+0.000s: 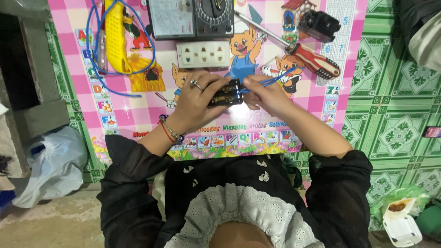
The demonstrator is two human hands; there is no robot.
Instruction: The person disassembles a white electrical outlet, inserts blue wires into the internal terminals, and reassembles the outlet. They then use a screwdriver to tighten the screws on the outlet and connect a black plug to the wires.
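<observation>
My left hand grips a small black electrical socket module over a pink cartoon-printed table. My right hand pinches thin blue wires right at the module's right side. The wires run up and to the right from my fingers. A ring sits on my left hand and bracelets on that wrist.
On the table lie a white outlet plate, an analog multimeter, a red-and-black-handled screwdriver, a black socket part, a yellow tool and looped blue wire. Green patterned floor right, plastic bag left, food box.
</observation>
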